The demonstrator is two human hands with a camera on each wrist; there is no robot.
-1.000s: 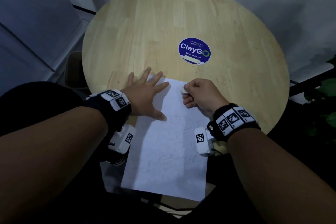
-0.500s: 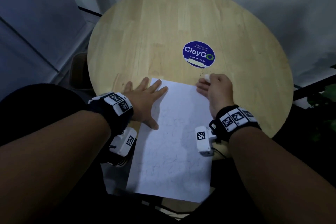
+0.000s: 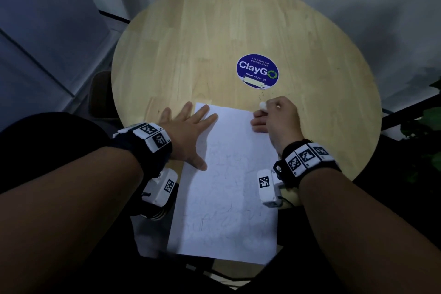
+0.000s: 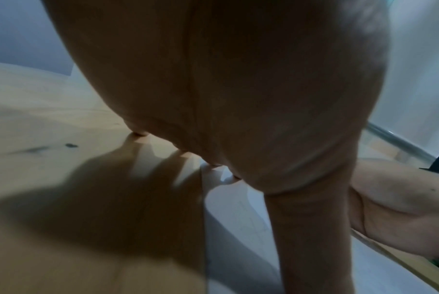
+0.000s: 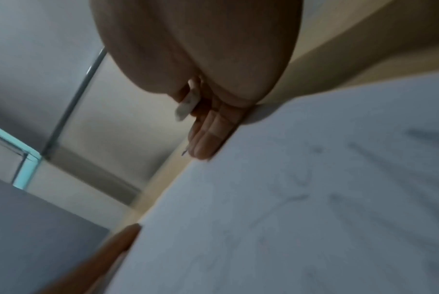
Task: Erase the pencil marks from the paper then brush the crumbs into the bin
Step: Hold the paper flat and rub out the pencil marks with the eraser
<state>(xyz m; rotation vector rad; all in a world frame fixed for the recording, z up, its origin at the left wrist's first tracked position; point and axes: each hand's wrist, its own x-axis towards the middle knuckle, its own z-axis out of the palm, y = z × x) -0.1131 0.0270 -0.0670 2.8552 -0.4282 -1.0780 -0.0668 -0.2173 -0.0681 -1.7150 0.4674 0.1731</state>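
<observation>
At the paper's (image 3: 229, 174) far corner, right hand (image 3: 278, 119) pinches eraser (image 3: 262, 105); left hand (image 3: 188, 136) presses flat. Erasing continues; faint marks remain.

White paper (image 3: 229, 186) with faint grey pencil marks (image 3: 214, 217); white eraser (image 3: 262, 104); pale wood table (image 3: 214, 31); blue sticker (image 3: 257, 70) beyond the right hand (image 3: 278, 119).

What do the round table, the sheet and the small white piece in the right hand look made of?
Table: pale wood, matte, with visible jointed strips and grain. Sheet: thin white paper, matte, with faint pencil lines. White piece, pinched by the right hand: probably a rubber eraser; too small to confirm.
</observation>
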